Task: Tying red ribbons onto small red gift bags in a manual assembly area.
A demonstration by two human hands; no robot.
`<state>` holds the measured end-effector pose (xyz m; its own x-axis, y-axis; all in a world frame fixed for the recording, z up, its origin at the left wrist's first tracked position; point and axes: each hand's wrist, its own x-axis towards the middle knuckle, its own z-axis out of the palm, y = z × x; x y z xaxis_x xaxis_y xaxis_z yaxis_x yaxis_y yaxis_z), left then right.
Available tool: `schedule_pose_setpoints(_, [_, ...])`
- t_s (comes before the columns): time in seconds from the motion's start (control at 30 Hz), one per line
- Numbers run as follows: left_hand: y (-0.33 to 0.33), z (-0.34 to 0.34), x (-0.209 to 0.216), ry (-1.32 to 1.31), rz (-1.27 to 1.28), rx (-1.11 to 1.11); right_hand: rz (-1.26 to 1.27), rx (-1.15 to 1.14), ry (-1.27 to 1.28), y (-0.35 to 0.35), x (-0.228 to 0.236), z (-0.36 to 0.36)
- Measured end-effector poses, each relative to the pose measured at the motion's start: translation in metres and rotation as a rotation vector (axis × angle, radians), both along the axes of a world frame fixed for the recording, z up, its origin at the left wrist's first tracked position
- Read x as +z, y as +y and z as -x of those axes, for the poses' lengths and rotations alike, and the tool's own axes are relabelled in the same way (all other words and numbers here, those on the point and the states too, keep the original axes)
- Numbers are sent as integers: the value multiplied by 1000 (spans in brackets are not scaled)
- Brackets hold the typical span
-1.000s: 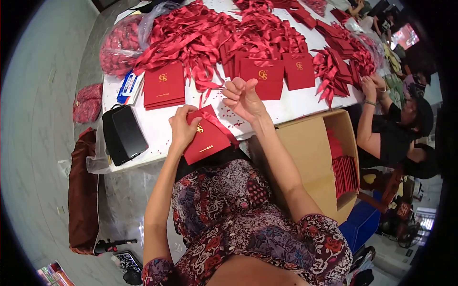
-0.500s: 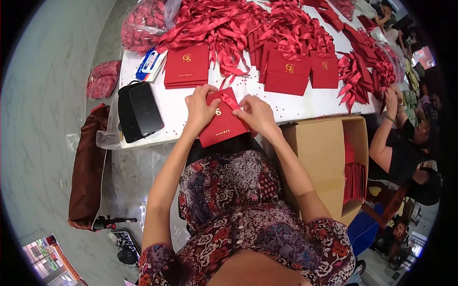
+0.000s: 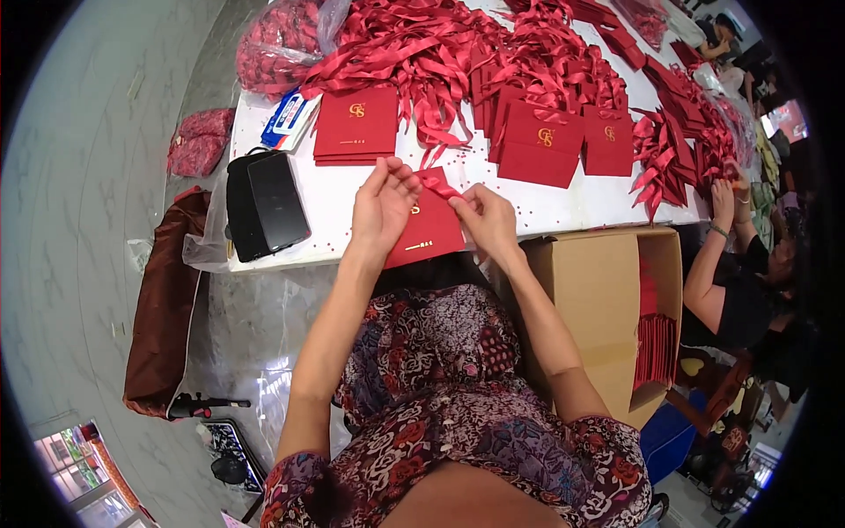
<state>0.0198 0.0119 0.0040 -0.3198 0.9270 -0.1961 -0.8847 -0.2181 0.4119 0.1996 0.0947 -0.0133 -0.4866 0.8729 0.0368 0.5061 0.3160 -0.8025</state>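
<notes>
A red gift bag (image 3: 433, 231) with a gold emblem lies at the table's near edge in front of me. A glossy red ribbon (image 3: 437, 183) runs across its top. My right hand (image 3: 489, 224) pinches the end of this ribbon between thumb and fingers at the bag's right side. On the left side, my left hand (image 3: 384, 209) is turned palm up, fingers loosely curled and holding nothing; it covers part of the bag. Beyond it rests a stack of flat red bags (image 3: 356, 128). A loose heap of red ribbons (image 3: 422, 66) spreads behind.
A phone (image 3: 277, 201) on a black pouch and a blue-white packet (image 3: 290, 119) sit at left. Ribboned red bags (image 3: 542, 150) stand at right. An open cardboard box (image 3: 591, 308) holding red bags is beside my right arm. Another person's hands (image 3: 723, 204) work farther right.
My left hand has let go of the bag's top and turned palm up. My right hand has moved slightly right and down, pinching the ribbon. The whole view has shifted a little.
</notes>
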Motion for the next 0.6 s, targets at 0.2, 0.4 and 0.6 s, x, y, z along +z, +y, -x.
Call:
schedule_pose_setpoints(0.2, [-6, -21, -2, 419, 139, -98, 495, 38, 547, 32, -34, 0])
schedule_pose_setpoints(0.4, [-13, -61, -30, 854, 155, -125, 972, 114, 687, 34, 4, 25])
schedule_pose_setpoints(0.6, [-30, -54, -21, 846, 174, -324, 688, -86, 588, 52, -6, 10])
